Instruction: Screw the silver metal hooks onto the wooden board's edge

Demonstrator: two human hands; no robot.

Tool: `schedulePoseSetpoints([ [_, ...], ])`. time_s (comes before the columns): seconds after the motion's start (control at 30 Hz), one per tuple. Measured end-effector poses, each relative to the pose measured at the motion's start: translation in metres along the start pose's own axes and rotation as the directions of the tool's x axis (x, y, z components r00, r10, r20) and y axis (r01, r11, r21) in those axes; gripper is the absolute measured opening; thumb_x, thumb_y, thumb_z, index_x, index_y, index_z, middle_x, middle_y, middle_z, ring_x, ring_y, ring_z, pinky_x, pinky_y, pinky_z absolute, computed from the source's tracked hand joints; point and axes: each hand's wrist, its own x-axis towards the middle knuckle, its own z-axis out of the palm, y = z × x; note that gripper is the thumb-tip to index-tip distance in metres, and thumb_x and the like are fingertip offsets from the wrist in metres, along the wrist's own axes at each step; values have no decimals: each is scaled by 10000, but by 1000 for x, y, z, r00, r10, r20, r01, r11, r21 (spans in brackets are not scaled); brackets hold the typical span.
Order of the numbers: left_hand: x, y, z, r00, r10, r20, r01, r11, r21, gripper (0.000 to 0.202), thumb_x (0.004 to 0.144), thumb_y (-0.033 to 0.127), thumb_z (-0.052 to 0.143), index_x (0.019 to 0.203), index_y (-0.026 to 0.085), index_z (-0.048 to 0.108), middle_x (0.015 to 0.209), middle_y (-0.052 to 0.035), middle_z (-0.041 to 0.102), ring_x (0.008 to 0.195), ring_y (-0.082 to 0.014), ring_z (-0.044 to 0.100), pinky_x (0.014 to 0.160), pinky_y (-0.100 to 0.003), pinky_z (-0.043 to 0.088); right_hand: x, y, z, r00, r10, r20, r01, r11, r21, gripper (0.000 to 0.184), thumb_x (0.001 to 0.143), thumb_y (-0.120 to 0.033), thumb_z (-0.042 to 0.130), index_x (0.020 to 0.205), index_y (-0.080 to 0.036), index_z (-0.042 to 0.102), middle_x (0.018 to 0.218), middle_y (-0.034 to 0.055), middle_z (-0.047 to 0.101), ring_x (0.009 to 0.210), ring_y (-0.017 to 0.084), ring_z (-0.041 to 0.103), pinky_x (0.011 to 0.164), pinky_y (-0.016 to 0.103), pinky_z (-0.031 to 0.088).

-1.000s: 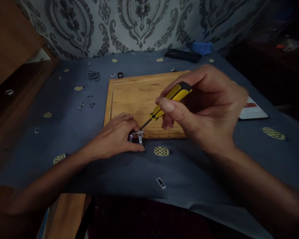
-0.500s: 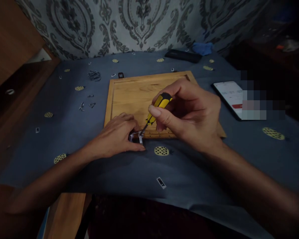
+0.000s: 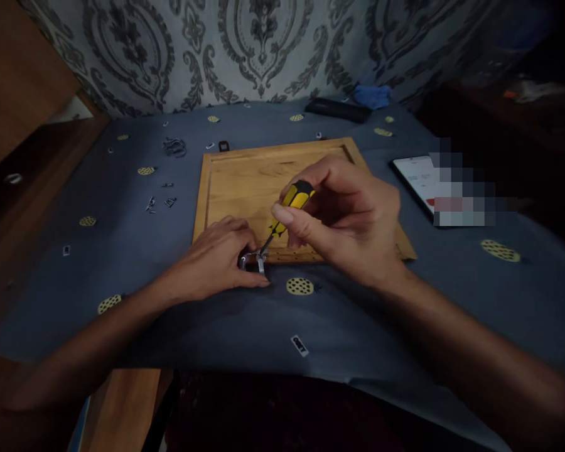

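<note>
My right hand (image 3: 353, 220) grips a small screwdriver (image 3: 292, 204) by its yellow and black handle, thumb and fingertips around it. The shaft slants down to the left, and its tip meets a silver metal hook (image 3: 260, 263) at the near edge of a wooden board (image 3: 249, 182). My left hand (image 3: 221, 260) rests on the board's near left corner, fingers curled over the top and thumb below, closed around the hook. A row of small dark holes runs along the near edge to the right. Any screw under the tip is too small to make out.
Left of the board lie several loose screws (image 3: 170, 202) and a cluster of metal hooks (image 3: 174, 147). A phone (image 3: 417, 182) lies to the right. Behind the board are a black case (image 3: 338, 110) and a blue cloth (image 3: 373, 96). A patterned tablecloth (image 3: 207, 345) covers the table.
The whole view has shifted slightly, so things appear a little further left. Both hands keep their places at the hook, and the screwdriver handle looks slightly turned.
</note>
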Motion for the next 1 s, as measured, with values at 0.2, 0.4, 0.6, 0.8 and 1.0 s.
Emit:
schedulePoseSetpoints([
  [0.2,0,-2,2,1000,22,-3,-22,1000,8,361,777,427,852,911,185,619,958,-35,631,965,-262,577,813,-373,448,1,1,-2,998,-31,53,31,999,-7,351,742,-456,897,799,-250,618,718,-54,614,519,88,558,432,213,478],
  [0.4,1,-1,2,1000,12,4,-12,1000,29,365,771,431,864,896,185,625,996,-44,650,999,-272,589,831,-378,450,3,-2,-7,986,-22,166,22,1000,0,245,866,-396,809,871,-194,670,793,-28,647,546,69,616,472,199,488],
  [0.6,0,0,3,1000,-15,1,15,1000,15,367,755,404,883,898,186,625,1044,-60,659,1041,-291,596,863,-407,469,0,2,-4,992,18,122,-23,999,40,291,791,-374,877,833,-216,636,723,-48,633,499,81,580,420,218,471],
  [0.8,1,-2,3,1000,-6,-3,6,999,32,378,756,425,881,909,184,633,1041,-61,660,1023,-289,596,849,-402,469,2,2,-4,989,46,141,-61,993,102,295,807,-384,862,884,-220,629,784,-48,673,503,74,612,439,207,510],
  [1.0,-1,-7,6,998,47,-28,-46,998,34,371,769,428,876,900,192,623,1018,-39,664,1000,-270,597,844,-383,451,4,1,-6,986,39,162,-56,993,101,222,875,-377,800,941,-204,678,835,-23,709,502,69,630,449,207,525],
])
